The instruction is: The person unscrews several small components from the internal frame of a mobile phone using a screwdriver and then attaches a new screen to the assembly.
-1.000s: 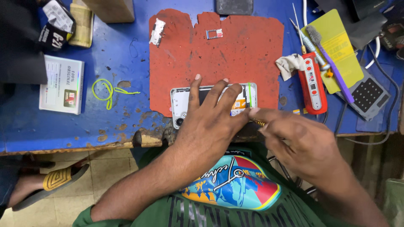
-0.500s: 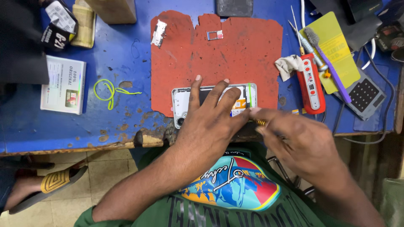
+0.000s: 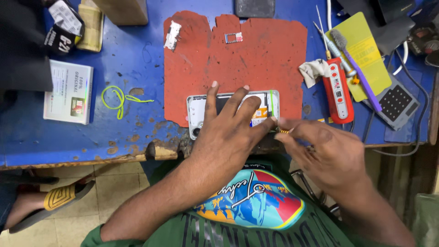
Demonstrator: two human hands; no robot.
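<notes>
Opened phone pinned flat under spread left hand; right hand pinching small brass-coloured tool; slip risks gouging board.

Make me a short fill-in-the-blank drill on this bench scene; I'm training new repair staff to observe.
1. The left hand presses flat on the opened white ____.
2. The phone lies on a ragged ____ mat.
3. The right hand pinches a small ____-coloured part.

Missing words: phone; red; gold
</notes>
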